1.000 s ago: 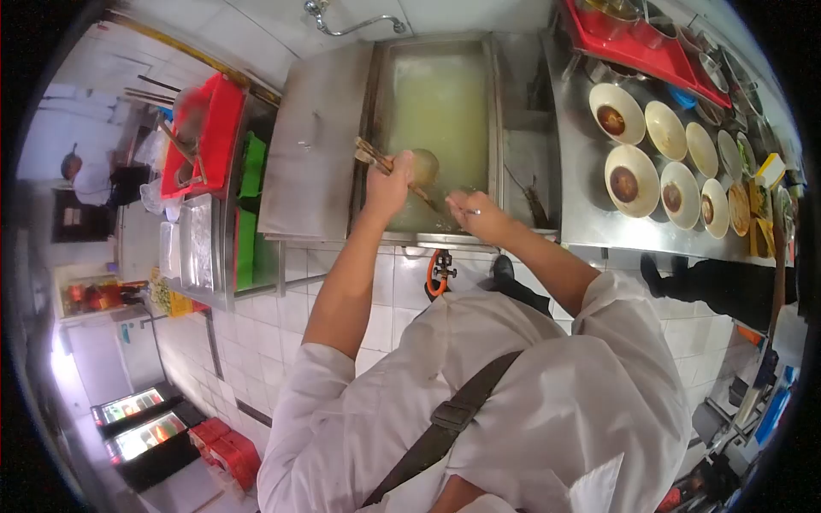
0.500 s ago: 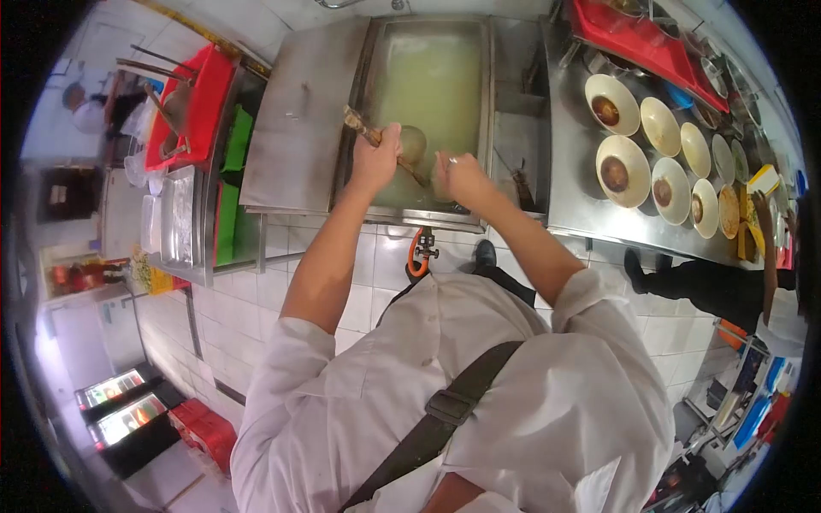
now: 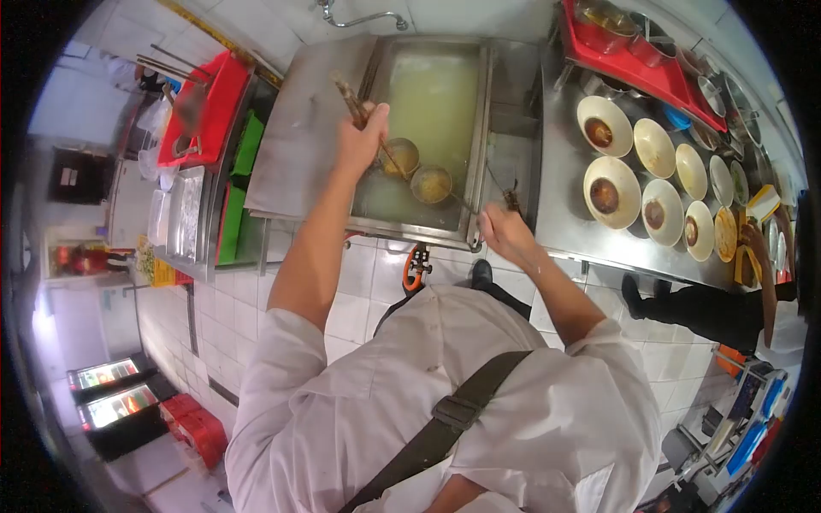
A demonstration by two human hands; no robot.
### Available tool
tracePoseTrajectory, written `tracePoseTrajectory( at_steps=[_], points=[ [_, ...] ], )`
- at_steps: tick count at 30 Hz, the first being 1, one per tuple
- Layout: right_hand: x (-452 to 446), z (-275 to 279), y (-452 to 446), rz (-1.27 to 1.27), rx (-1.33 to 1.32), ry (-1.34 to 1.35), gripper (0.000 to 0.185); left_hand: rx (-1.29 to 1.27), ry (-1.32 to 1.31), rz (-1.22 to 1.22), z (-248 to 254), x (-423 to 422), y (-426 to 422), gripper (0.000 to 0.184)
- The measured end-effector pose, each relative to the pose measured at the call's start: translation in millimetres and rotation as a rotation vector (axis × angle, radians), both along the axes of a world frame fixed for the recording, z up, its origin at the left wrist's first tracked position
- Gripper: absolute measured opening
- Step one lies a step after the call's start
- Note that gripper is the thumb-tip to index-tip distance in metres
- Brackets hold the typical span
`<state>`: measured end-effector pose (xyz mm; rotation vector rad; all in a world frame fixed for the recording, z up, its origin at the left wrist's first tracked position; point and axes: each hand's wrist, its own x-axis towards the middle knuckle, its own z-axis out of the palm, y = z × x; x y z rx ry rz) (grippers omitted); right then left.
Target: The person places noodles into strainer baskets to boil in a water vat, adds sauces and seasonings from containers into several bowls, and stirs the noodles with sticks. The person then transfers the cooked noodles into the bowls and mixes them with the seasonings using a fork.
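Extending along the right side, the steel counter [image 3: 560,201] carries two rows of pale bowls [image 3: 623,175], several with dark liquid in the bottom. The rectangular vat [image 3: 410,232] stands left of it, filled with cloudy yellow-green liquid; a flat steel panel [image 3: 308,128] adjoins its left side. The left hand [image 3: 363,141] is positioned above the vat's left edge — fingers clamped around long sticks [image 3: 349,96]. The right hand [image 3: 506,231] is located just outside the vat's right front corner, fingers closed on the handle of the right strainer [image 3: 432,184]. This strainer is within the vat's outline, forward and left of the right hand, and holds yellowish contents. The left strainer [image 3: 398,156] lies just right of the left hand and slightly nearer the wearer — whether that hand also grips it cannot be determined. The lower ends of the sticks reach the left strainer.
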<state>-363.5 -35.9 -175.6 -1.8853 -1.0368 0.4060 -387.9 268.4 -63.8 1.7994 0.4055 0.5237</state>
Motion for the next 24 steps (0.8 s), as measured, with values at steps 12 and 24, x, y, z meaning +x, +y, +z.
tracePoseTrajectory(
  at_steps=[12, 24],
  points=[
    [-27.1, -22.2, -79.0, -0.353, 0.191, -0.108, 0.012, 0.976, 0.893, 0.283, 5.7, -126.0, 22.8, 0.094],
    [-47.2, -49.5, -70.5, -0.029, -0.269, -0.225, 0.031, -0.412, 1.132, -0.136, -393.2, -230.6, -40.9, 0.056]
  ],
)
